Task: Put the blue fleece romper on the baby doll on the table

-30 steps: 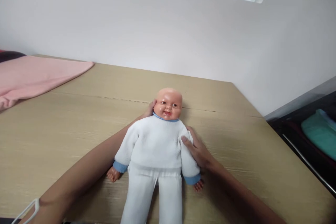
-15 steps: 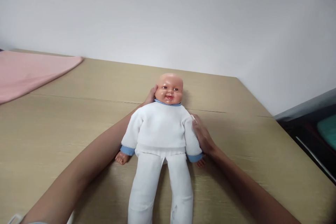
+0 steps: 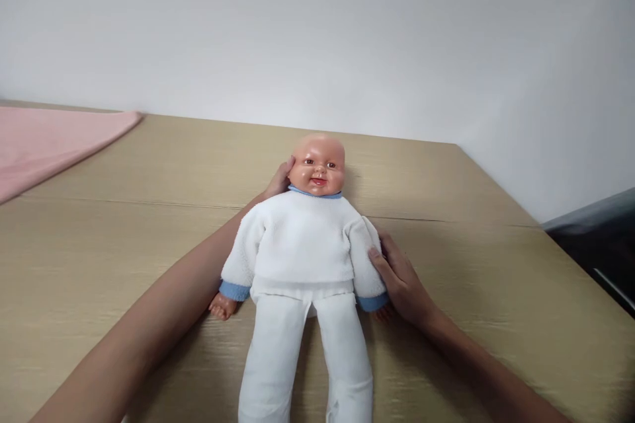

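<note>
1. The doll [image 3: 305, 244] lies face up in the middle of the tabletop [image 3: 496, 277], head far, legs running out of view on the near side. Raised by the upper body alone, its legs could drag or swing, since neither hand supports them.
2. The left grip [image 3: 282, 178] touches the left side of the head [image 3: 318, 152]; its fingers are mostly hidden, so I cannot tell how far they close. The smooth head might slip or roll if it is only cupped from one side.
3. The right grip [image 3: 394, 271] is clamped on the right sleeve [image 3: 364, 261], thumb in front. Pulling there could stretch the loose fabric or twist the arm rather than move the body.
4. Uneven holds, head on one side and sleeve on the other, could tip the doll sideways.
</note>
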`<state>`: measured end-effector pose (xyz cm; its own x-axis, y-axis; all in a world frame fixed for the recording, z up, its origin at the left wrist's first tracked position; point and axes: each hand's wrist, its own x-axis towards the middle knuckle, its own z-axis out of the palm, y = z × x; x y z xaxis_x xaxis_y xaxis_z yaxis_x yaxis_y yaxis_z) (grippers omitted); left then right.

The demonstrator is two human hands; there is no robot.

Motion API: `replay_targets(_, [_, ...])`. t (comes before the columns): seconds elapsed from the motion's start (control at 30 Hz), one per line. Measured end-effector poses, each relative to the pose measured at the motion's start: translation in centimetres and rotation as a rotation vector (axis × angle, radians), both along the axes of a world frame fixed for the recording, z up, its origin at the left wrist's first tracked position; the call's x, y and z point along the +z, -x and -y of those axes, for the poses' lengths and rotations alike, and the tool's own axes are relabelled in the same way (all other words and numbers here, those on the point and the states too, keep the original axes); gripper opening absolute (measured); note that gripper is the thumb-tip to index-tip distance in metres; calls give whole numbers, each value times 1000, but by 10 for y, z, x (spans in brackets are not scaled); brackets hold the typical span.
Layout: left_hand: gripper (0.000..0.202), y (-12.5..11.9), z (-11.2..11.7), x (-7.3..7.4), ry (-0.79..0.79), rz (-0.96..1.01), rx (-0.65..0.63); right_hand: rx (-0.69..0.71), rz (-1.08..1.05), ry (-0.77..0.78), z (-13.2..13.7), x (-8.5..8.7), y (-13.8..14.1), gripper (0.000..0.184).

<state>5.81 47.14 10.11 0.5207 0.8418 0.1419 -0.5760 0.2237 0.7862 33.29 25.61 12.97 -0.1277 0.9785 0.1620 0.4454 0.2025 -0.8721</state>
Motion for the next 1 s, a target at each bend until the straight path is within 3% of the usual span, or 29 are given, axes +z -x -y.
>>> replay_targets(0.27, [65,6,1,10,95,-63,66,-9,32,-43,0,0,-1,48])
replay_targets(0.53, [79,7,4,19,144,-63,-51,-30,26,-22,0,-2,-2,47])
replay_targets(0.83, [75,10,2,22,201,-147,-13,-48,39,5,0,-1,-2,48])
replay_targets(1.0, [79,16,0,20,204,-160,-64,-52,63,-11,-1,-2,-3,46])
